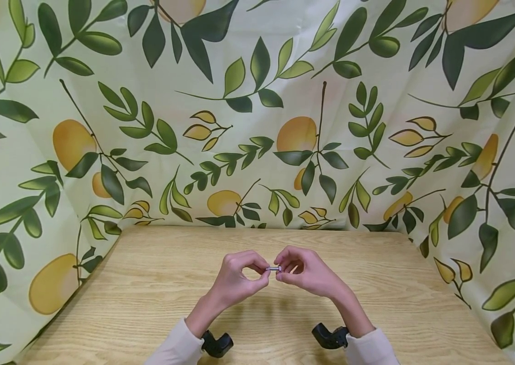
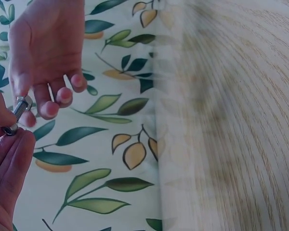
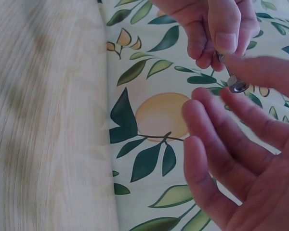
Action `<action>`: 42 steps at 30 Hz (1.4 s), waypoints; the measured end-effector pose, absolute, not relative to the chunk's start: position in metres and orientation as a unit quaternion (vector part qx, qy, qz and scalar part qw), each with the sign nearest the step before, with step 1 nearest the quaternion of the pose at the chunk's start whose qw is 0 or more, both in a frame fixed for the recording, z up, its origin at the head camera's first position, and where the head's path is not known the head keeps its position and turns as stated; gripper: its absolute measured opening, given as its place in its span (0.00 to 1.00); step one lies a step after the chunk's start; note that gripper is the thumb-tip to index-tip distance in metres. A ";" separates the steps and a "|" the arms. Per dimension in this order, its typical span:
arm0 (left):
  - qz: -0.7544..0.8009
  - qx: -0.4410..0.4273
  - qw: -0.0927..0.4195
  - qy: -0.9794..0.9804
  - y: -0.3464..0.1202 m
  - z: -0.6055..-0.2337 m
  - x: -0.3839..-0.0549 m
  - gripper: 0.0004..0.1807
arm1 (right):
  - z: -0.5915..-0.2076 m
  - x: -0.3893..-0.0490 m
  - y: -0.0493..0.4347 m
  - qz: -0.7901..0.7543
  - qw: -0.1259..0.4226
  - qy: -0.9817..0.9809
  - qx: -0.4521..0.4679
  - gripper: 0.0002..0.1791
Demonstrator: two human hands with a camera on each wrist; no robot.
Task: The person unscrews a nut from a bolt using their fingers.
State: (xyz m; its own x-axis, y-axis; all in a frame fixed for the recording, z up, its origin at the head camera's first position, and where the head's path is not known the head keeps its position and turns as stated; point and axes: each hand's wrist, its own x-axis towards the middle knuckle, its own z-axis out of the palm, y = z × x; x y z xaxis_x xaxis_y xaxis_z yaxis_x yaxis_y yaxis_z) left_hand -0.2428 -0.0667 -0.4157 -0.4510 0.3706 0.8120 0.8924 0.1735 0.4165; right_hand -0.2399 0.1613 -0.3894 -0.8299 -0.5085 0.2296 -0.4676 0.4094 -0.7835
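A small silver bolt (image 1: 273,268) is held level between both hands above the table, its threaded shank showing in the left wrist view. My left hand (image 1: 244,276) pinches the left end, where a rounded metal head (image 2: 10,130) peeks out between thumb and fingers. At the other end sits a hexagonal nut (image 3: 237,84). The thumb and index fingertip of my right hand (image 1: 305,271) close on this nut from opposite sides. The remaining right fingers (image 3: 216,166) are spread loosely, holding nothing.
Under the hands lies a light wood-grain table (image 1: 157,284). A cloth (image 1: 248,167) printed with leaves and orange fruit rises behind and along both sides. Black wrist mounts (image 1: 217,344) stick out from the cuffs of both pale sleeves.
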 end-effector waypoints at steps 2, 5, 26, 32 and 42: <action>-0.468 -0.440 0.277 -0.714 -0.067 -0.417 -0.243 0.08 | -0.390 -0.240 0.161 -0.457 0.028 0.841 -0.287 0.07; -0.468 -0.440 0.279 -0.713 -0.067 -0.417 -0.244 0.09 | -0.390 -0.241 0.160 -0.454 0.026 0.843 -0.288 0.05; -0.465 -0.455 0.291 -0.702 -0.066 -0.415 -0.243 0.08 | -0.389 -0.239 0.161 -0.456 0.007 0.840 -0.295 0.04; -0.473 -0.447 0.278 -0.706 -0.067 -0.416 -0.243 0.08 | -0.388 -0.239 0.162 -0.452 0.009 0.841 -0.297 0.09; -0.480 -0.439 0.266 -0.712 -0.067 -0.418 -0.243 0.07 | -0.388 -0.239 0.161 -0.453 0.010 0.839 -0.300 0.06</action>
